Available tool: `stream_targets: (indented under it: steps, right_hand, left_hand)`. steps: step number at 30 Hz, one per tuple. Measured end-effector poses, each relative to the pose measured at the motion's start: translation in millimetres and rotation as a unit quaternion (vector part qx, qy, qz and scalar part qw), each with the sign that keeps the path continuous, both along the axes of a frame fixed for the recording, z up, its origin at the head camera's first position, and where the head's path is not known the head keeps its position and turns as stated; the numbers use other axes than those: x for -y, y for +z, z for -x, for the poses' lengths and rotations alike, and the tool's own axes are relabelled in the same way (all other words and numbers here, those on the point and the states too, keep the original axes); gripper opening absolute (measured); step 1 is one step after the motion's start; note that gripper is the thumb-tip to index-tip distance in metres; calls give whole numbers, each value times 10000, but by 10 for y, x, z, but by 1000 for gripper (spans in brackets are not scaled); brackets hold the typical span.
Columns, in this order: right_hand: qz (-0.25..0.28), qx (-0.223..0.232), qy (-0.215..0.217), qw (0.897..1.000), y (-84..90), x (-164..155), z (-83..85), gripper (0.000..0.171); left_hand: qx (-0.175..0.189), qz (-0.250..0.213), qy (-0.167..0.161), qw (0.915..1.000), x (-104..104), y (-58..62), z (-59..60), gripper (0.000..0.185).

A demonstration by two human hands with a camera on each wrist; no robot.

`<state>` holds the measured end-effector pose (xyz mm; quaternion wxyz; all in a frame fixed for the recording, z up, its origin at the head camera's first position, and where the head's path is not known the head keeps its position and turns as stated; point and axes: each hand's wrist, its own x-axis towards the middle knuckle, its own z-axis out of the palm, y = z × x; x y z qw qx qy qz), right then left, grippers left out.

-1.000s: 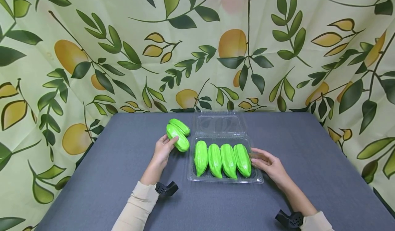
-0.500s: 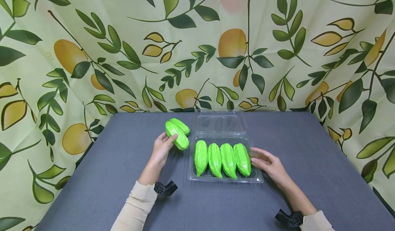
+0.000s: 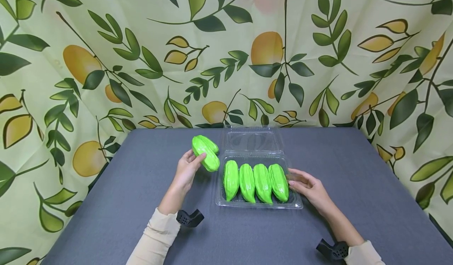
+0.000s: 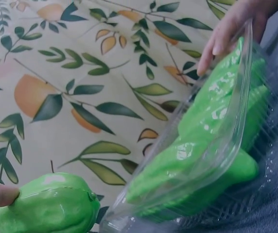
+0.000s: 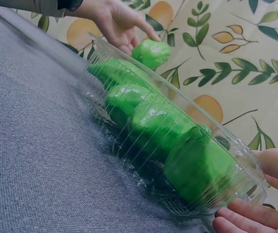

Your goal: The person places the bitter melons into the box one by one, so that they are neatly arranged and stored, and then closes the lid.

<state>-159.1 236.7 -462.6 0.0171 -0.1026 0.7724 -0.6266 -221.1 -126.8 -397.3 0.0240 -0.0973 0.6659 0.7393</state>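
Observation:
My left hand (image 3: 186, 170) pinches a glossy, ridged, bright-green fruit (image 3: 206, 155) between thumb and fingers, left of the clear plastic clamshell box (image 3: 258, 206). In the left wrist view the thumb presses on that fruit (image 4: 49, 204), held apart from the box. Behind it a second green fruit (image 3: 211, 143) is partly hidden. Several like fruits (image 3: 262, 182) lie side by side in the box's base, pointed ends mostly toward me. At the box's right wall, my right hand (image 3: 307, 187) touches the plastic with thumb and fingertips, loosely bent, seen closer in the right wrist view.
The box's lid (image 3: 253, 141) lies folded back, away from me. A dark grey cloth covers the table (image 3: 141, 202). Beyond its far edge hangs a leaf-and-fruit patterned curtain (image 3: 226, 76). Each wrist carries a black camera mount (image 3: 190, 218).
My left hand has shifted the held fruit slightly up and then rightward, closer to the box, covering more of the fruit behind. The right hand and the box stay put.

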Motion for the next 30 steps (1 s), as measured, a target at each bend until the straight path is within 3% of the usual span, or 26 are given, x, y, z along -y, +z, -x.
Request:
stream_targets:
  steps: [14, 30]
  right_hand:
    - [-27, 15, 5, 10000, 9, -2, -11, 50]
    - [90, -19, 59, 9999, 7, 1, -9, 49]
  left_hand:
    - [-111, -72, -238, 9996, -107, 34, -78, 66]
    - [-367, 248, -667, 9968, -245, -3, -137, 65]
